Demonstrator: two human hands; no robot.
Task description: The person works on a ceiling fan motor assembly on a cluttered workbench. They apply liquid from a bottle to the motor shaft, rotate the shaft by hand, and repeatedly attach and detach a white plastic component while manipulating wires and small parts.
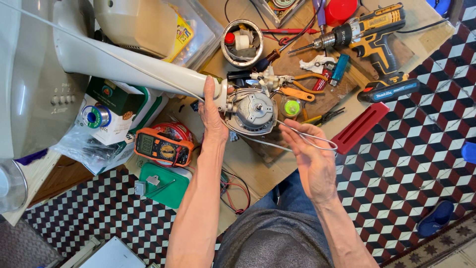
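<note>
1. Hands are being used together: the left hand [213,111] is gripping the white fan neck [148,69] beside the exposed fan motor [254,112].
2. A grey wire [310,139] is being pinched by the right hand [310,159]; it is best kept slack and unkinked.

grey fan motor [254,112], looped white wire [317,141]
</note>
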